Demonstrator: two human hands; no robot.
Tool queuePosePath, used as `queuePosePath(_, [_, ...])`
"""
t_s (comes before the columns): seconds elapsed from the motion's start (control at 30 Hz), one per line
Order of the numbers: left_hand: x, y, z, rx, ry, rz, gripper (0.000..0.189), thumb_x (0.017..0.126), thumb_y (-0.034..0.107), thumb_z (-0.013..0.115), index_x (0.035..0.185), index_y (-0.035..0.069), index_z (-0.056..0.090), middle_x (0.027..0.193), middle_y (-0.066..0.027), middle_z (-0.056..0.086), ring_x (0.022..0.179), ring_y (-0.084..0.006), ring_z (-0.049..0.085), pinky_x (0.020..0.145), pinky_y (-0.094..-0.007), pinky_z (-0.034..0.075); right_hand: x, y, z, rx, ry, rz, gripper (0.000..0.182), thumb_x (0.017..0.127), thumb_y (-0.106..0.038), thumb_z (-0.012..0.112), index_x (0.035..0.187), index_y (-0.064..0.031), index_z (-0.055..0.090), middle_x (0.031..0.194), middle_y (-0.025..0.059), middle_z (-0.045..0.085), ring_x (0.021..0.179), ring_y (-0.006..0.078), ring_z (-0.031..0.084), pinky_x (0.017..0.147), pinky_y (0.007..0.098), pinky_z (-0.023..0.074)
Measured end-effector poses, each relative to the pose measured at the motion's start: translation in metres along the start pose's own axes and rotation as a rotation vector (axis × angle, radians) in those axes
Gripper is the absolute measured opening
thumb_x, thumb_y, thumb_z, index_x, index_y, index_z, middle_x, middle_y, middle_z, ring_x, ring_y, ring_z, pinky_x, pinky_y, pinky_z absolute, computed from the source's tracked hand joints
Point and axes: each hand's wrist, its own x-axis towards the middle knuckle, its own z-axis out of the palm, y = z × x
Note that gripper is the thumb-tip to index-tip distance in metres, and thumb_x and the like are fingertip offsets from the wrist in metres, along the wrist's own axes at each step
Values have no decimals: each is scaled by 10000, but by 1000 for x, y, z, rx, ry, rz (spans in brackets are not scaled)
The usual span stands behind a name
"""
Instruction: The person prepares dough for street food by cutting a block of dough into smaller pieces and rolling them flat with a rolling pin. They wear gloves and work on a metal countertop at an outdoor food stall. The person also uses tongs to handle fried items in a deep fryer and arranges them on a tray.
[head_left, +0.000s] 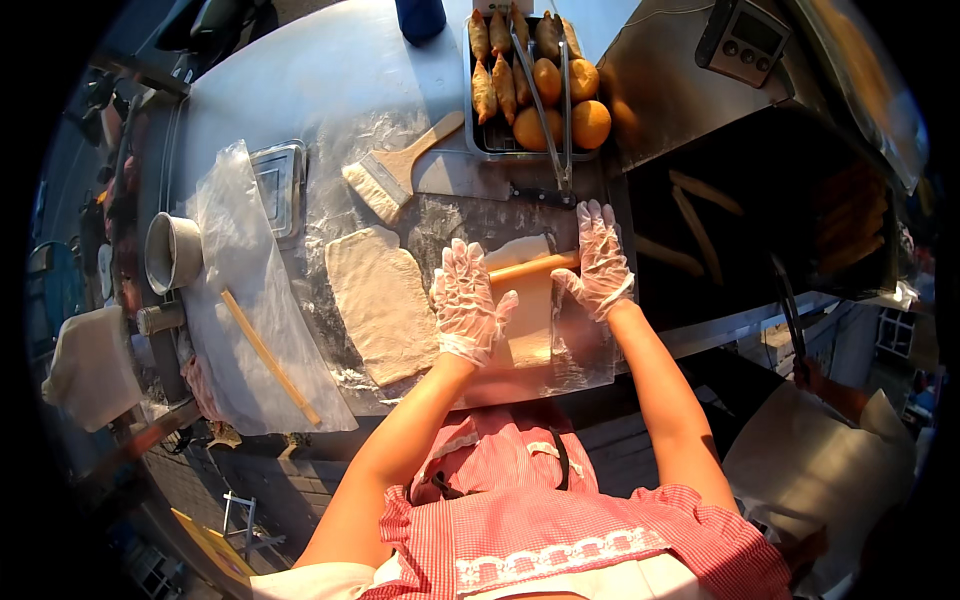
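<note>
Both my hands wear clear plastic gloves. My left hand (470, 304) lies flat over the left end of a thin wooden rolling pin (534, 268); my right hand (598, 262) rests flat at its right end, fingers pointing away from me. Under the pin is a smooth sheet of dough (527, 319). Another flattened piece of dough (381, 304) lies just left of my left hand. Beyond them a wide wooden-handled brush (399, 167) rests on the floured metal worktop (360, 75), beside a broad-bladed knife (480, 180) with a dark handle.
At the back, a metal tray (471, 139) holds fried pastries and tongs (568, 120). Left are a metal bowl (174, 253), a plastic sheet (232, 225) and a wooden stick (270, 356). A dark fryer with dough sticks (697, 232) stands right, near another person's hand (810, 375) holding tongs.
</note>
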Motion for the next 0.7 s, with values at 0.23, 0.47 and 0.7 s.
queuePosePath(0.23, [147,-28,-5,293,113,36,939,1041,628,435,1735,67,145,1818,-174,54,1667,-434,42,1300,-667,36,52,-6,24,-112,209,263,1087,998,-619,587,1728,-27,42,1806,196,72,1655,452,91,1302,639,159])
queuePosePath(0.47, [58,-34,-19,63,-89,82,960,1054,637,399,1701,-39,181,1795,-263,70,1668,-441,27,1319,-590,-25,-26,-21,30,-37,64,106,1077,1004,-675,506,1708,40,116,1795,240,87,1657,473,44,1314,614,53])
queuePosePath(0.7, [-9,-31,-41,-151,-8,179,786,1010,359,657,1651,19,354,1716,-244,321,1567,-439,333,1298,-590,203,-77,-43,-5,13,-157,210,949,941,-559,693,1658,-35,360,1724,164,327,1607,363,255,1314,595,114])
